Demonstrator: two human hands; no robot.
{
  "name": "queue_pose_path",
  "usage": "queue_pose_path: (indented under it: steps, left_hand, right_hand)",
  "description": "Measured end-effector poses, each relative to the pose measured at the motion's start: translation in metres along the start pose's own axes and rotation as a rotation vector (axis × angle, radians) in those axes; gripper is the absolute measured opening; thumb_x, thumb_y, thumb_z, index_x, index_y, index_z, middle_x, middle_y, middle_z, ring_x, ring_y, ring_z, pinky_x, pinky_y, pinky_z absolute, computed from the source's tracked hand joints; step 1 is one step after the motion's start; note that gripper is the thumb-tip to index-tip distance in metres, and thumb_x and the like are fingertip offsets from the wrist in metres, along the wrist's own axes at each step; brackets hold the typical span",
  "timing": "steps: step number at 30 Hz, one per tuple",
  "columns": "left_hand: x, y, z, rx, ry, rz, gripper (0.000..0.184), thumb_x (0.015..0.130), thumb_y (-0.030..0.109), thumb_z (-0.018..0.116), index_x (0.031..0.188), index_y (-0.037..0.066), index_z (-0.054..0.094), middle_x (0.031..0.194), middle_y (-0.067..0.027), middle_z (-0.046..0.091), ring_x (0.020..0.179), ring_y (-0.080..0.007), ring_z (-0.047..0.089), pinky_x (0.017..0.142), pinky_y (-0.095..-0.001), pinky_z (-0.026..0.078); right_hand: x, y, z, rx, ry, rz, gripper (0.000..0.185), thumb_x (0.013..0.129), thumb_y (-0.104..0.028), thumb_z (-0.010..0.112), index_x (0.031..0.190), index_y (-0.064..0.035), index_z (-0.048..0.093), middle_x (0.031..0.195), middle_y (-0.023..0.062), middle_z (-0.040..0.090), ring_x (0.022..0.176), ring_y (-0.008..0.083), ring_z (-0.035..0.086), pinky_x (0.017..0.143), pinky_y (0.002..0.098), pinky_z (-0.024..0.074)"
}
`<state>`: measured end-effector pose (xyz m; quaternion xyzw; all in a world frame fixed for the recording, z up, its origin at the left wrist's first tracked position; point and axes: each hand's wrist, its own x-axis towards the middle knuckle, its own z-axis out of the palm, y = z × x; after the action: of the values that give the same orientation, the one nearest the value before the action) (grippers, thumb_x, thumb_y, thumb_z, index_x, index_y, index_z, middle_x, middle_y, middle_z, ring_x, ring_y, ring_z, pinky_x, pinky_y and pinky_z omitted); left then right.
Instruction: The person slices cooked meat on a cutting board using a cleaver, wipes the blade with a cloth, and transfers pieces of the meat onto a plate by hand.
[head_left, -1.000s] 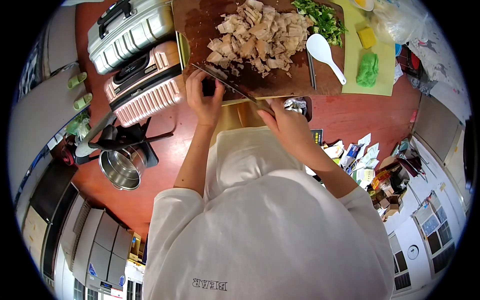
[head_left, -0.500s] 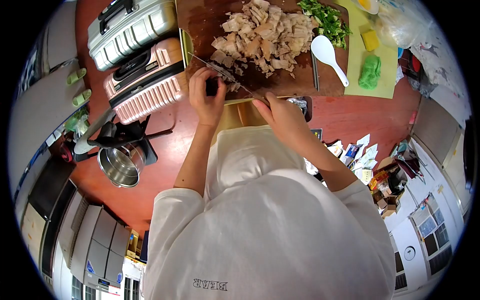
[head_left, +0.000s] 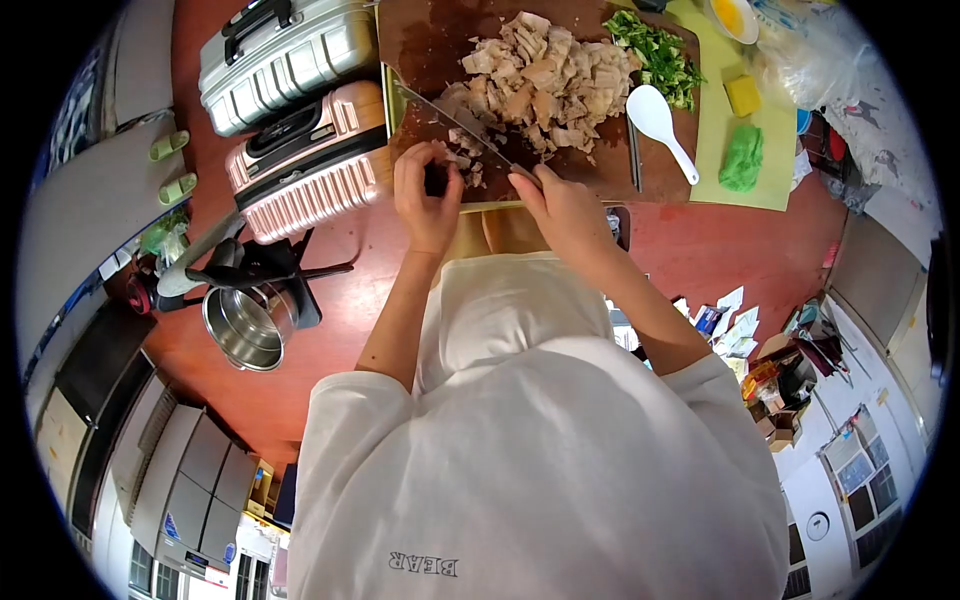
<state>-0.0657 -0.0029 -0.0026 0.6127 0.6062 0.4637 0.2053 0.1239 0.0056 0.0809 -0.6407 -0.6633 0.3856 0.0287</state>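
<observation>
My right hand [head_left: 568, 212] is wrapped round the handle of a kitchen knife [head_left: 455, 118]. Its long blade slants up and left over a brown cutting board [head_left: 420, 60]. My left hand [head_left: 428, 195] is curled at the board's near left edge, thumb and fingertips closing on a small piece of meat; part of the grip is hidden. Small meat bits [head_left: 470, 172] lie between that hand and the blade. Beyond the knife is a large heap of chopped pale meat [head_left: 555, 80]. Chopped green vegetables [head_left: 655, 60] lie at the board's far right.
A white spoon [head_left: 655, 115] and dark chopsticks [head_left: 634, 155] lie on the board's right side. Right of it are a green cloth [head_left: 742, 160], a yellow sponge [head_left: 742, 96] and a bowl [head_left: 735, 18]. Suitcases [head_left: 310, 155] and a metal pot [head_left: 245, 330] stand at left.
The knife has shifted away from my body, to the far side of the small meat bits. My left hand stays at nearly the same place on the board. The whole view has shifted slightly.
</observation>
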Motion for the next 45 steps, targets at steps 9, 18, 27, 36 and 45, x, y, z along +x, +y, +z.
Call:
queue_pose_path:
  steps: [9,18,27,36,45]
  left_hand:
    - [0.017,0.008,-0.003,0.074,-0.069,0.031,0.024,0.081,0.000,0.072,0.104,0.004,0.069,0.108,-0.0119,0.065,0.102,-0.0306,0.060,0.089,-0.0387,0.049]
    - [0.015,0.001,-0.003,0.273,-0.181,0.210,0.025,0.081,0.006,0.073,0.105,0.006,0.070,0.113,-0.0093,0.067,0.107,-0.0306,0.061,0.092,-0.0415,0.050]
    - [0.023,-0.002,-0.011,0.303,-0.279,0.355,0.025,0.083,0.009,0.072,0.106,0.003,0.069,0.114,-0.0106,0.066,0.110,-0.0301,0.062,0.093,-0.0417,0.051]
    - [0.024,-0.001,-0.010,0.253,-0.309,0.328,0.026,0.082,0.009,0.072,0.107,0.001,0.068,0.113,-0.0131,0.066,0.108,-0.0322,0.062,0.093,-0.0411,0.050]
    - [0.025,0.001,-0.011,0.253,-0.335,0.354,0.027,0.080,0.005,0.073,0.105,-0.002,0.067,0.112,-0.0165,0.066,0.107,-0.0355,0.061,0.092,-0.0434,0.051]
  right_hand:
    - [-0.003,0.006,-0.003,0.132,0.025,-0.029,0.050,0.103,-0.047,0.049,0.084,-0.0014,0.058,0.070,0.0262,0.064,0.070,0.0487,0.062,0.062,0.0569,0.0483]
    - [-0.003,0.009,0.002,0.145,0.029,-0.029,0.051,0.104,-0.047,0.046,0.085,-0.0016,0.057,0.072,0.0262,0.064,0.072,0.0484,0.063,0.064,0.0573,0.0476]
    - [-0.014,0.009,-0.011,0.078,0.013,-0.044,0.047,0.103,-0.045,0.051,0.083,-0.0019,0.055,0.067,0.0244,0.063,0.066,0.0468,0.063,0.058,0.0552,0.0482]
    - [-0.004,-0.001,-0.009,-0.049,-0.009,-0.052,0.042,0.102,-0.043,0.052,0.092,-0.0026,0.057,0.071,0.0238,0.064,0.068,0.0469,0.062,0.060,0.0558,0.0461]
    - [-0.028,0.021,-0.014,-0.058,-0.013,-0.019,0.042,0.102,-0.043,0.054,0.094,-0.0016,0.059,0.066,0.0231,0.063,0.066,0.0468,0.063,0.060,0.0543,0.0483]
